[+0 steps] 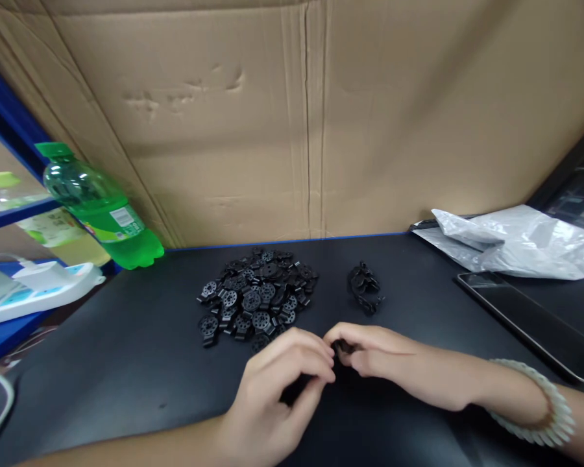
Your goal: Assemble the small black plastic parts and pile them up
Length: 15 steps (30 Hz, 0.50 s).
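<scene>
My left hand point(282, 383) is closed, its thumb and fingertips drawn together; whatever lies between them is hidden. Its fingertips meet those of my right hand point(374, 350), which is curled around a small black plastic part point(339, 348). Only a sliver of that part shows between thumb and fingers. Just beyond my left hand lies a heap of black plastic parts point(253, 299), each with a round, perforated disc and a short tab. A smaller cluster of black clip-like pieces point(365, 285) sits apart from it, beyond my right hand.
Cardboard point(224, 130) walls off the back of the black table point(141, 363). At left, a green soda bottle point(111, 220) leans near a white power strip point(53, 288) and a second bottle point(53, 227). A dark tablet-like device point(525, 324) and a plastic bag point(530, 240) lie at right.
</scene>
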Each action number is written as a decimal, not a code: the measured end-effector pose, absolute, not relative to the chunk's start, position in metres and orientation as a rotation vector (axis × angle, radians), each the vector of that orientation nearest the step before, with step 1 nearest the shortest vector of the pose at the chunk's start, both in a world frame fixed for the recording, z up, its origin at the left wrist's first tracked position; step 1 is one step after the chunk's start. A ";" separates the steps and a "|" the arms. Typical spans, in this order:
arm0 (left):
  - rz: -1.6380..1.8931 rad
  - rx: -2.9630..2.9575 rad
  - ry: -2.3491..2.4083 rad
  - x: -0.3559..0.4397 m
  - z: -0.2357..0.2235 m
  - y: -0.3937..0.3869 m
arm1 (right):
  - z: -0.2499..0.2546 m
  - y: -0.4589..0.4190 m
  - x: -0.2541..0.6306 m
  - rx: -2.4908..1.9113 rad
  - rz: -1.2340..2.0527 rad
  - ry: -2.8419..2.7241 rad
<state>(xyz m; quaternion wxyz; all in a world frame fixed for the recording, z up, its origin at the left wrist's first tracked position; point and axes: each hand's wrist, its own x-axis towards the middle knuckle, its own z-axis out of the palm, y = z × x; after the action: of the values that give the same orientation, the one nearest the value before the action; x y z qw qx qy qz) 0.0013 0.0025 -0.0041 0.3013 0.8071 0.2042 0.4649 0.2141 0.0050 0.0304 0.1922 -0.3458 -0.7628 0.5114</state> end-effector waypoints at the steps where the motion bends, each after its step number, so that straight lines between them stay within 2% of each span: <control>1: 1.230 2.208 0.500 0.001 -0.004 0.002 | 0.031 0.005 0.214 -0.961 1.404 -2.132; 3: 1.235 2.283 0.455 0.001 -0.004 0.001 | 0.032 0.008 0.219 -0.958 1.240 -2.161; 9: 1.227 2.311 0.430 0.002 -0.001 0.000 | 0.040 0.043 0.265 -1.162 0.363 -2.295; 15: 1.197 2.298 0.430 0.005 0.001 0.000 | 0.038 0.059 0.286 -1.237 0.222 -2.409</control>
<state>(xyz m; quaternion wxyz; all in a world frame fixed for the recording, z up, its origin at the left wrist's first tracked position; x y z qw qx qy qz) 0.0046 -0.0005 0.0010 0.2545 0.8461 0.1584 0.4407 0.2864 0.0585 0.0380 0.2105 -0.4450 -0.8667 0.0799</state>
